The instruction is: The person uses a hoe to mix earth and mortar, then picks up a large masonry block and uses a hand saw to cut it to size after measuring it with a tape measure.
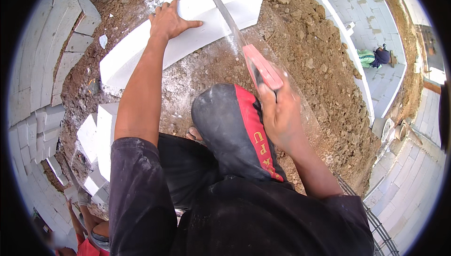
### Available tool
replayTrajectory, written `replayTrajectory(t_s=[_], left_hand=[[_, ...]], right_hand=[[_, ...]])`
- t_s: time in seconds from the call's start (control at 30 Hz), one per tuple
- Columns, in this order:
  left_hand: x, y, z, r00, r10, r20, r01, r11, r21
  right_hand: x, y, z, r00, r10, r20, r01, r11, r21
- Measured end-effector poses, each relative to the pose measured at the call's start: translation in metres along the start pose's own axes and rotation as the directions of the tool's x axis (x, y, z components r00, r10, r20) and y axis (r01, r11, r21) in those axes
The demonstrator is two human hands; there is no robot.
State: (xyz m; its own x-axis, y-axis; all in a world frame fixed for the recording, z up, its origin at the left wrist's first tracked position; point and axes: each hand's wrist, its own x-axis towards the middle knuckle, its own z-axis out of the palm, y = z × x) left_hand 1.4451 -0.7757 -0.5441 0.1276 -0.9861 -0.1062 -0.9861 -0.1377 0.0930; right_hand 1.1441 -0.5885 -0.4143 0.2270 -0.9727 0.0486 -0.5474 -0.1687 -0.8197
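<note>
A long white lightweight concrete block [134, 52] lies slantwise on the dirt in front of me. My left hand [170, 22] rests flat on its upper part, fingers spread and thumb stretched to the right. In my right hand [282, 117] is a handsaw [264, 68] with a pinkish-red handle, gripped firmly and slightly blurred. The saw's blade runs up and left across the block toward its right end. How deep the blade sits in the block I cannot tell. White dust lies on the soil beside the blade.
White block pieces [107, 129] stand left of my leg. Grey block walls [42, 63] rise at the far left. At right, beyond loose soil [319, 59], a person [376, 58] is inside a block-walled pit. Another person in red [87, 246] is at lower left; steel bars [376, 223] lie lower right.
</note>
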Motion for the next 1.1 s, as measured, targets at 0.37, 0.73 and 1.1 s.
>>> replayTrajectory(t_s=[0.37, 0.73, 1.1], left_hand=[[0.004, -0.004, 0.0, 1.0, -0.01, 0.015, 0.011, 1.0, -0.022], [-0.012, 0.007, 0.002, 0.999, 0.004, -0.033, -0.005, 1.0, -0.03], [-0.015, 0.006, 0.005, 1.0, -0.007, -0.005, 0.007, 1.0, -0.019]], right_hand=[[-0.051, -0.016, -0.025, 0.986, 0.157, 0.05, -0.161, 0.983, 0.083], [-0.027, -0.008, -0.012, 0.995, 0.104, -0.005, -0.103, 0.985, 0.136], [-0.008, 0.002, 0.007, 0.988, 0.153, 0.006, -0.152, 0.976, 0.155]])
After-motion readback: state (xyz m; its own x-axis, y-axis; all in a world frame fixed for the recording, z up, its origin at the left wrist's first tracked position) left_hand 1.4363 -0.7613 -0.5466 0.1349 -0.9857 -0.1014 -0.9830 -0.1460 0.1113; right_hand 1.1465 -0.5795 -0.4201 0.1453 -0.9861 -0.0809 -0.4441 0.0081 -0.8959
